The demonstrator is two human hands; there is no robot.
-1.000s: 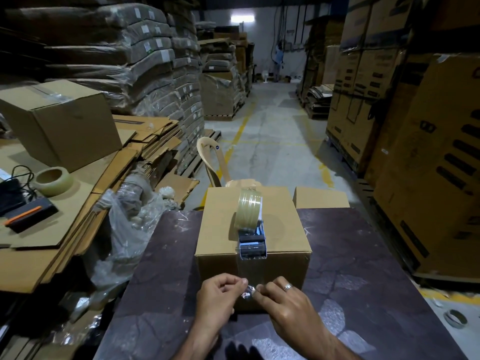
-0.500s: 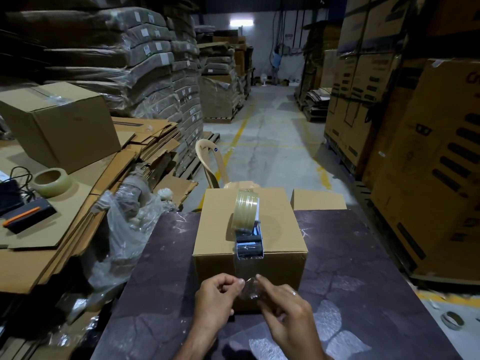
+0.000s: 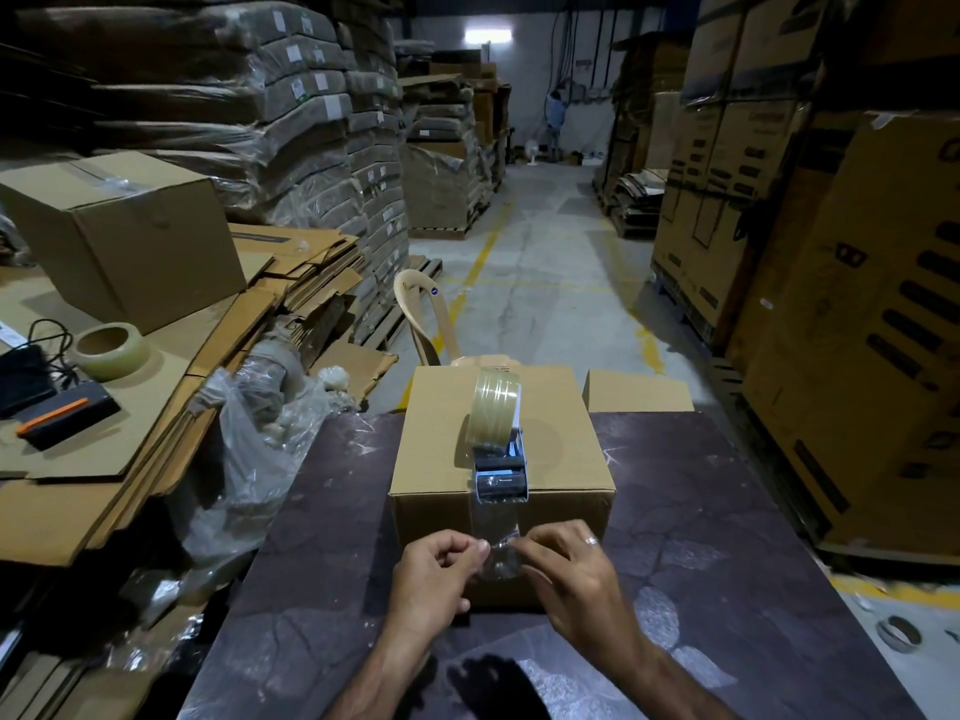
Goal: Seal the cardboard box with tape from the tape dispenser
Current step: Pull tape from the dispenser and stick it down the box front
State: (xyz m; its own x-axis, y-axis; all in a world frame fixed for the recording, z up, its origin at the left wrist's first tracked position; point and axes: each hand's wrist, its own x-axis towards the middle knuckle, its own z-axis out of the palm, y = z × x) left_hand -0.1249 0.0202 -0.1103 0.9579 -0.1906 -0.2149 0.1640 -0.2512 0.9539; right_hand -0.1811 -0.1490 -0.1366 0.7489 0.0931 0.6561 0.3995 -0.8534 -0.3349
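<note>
A closed cardboard box [image 3: 436, 449] stands on a dark table [image 3: 727, 537]. A tape dispenser [image 3: 500, 465] with a clear tape roll [image 3: 494, 410] rests on the box's top at its near edge. A strip of clear tape [image 3: 493, 527] hangs from it down the box's front face. My left hand [image 3: 436, 574] and my right hand [image 3: 569, 574] both pinch the crumpled free end of the tape [image 3: 500, 556] in front of the box.
A smaller box [image 3: 636, 391] sits behind the table's right side and a plastic chair [image 3: 423, 317] beyond it. Left: flattened cardboard, a spare tape roll [image 3: 110, 350], a big box [image 3: 124, 236], plastic wrap [image 3: 249, 459]. Stacked cartons [image 3: 857, 304] stand right.
My right hand's fingers have shifted on the tape end, turning so the ring shows again. The tape end stays pinched between both hands; box and dispenser have not moved.
</note>
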